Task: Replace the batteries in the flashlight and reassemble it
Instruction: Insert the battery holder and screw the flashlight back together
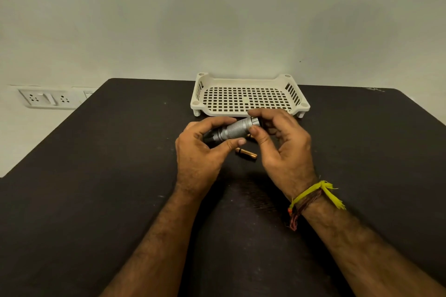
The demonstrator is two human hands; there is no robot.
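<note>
Holding a small silver knurled metal flashlight [232,130] w/ both hands, we are keeping it just above the dark matte bench [96,176], roughly horizontal and tilted a bit up toward the right. Our left hand [200,152] is wrapping the head end, fingers curled over the top and thumb pressing underneath, so it is closed around the flashlight body. Our right hand [282,149] is pinching the tail end btw thumb and forefinger, the other fingers curling loosely behind; whether the black tail cap [256,121] is seated or loose, we cannot tell.

Below the flashlight, a copper-coloured cylindrical battery [246,153] is lying on the bench btw our two hands, apart from both. A second copper-coloured piece [249,136] is peeking out just under the flashlight, mostly hidden, prob. another battery.

Behind our hands, a cream plastic perforated tray [248,97] is sitting on the bench near the far edge. Yellow and brown thread bands [311,198] are circling our right wrist. A white wall socket plate [48,99] is showing at left.
</note>
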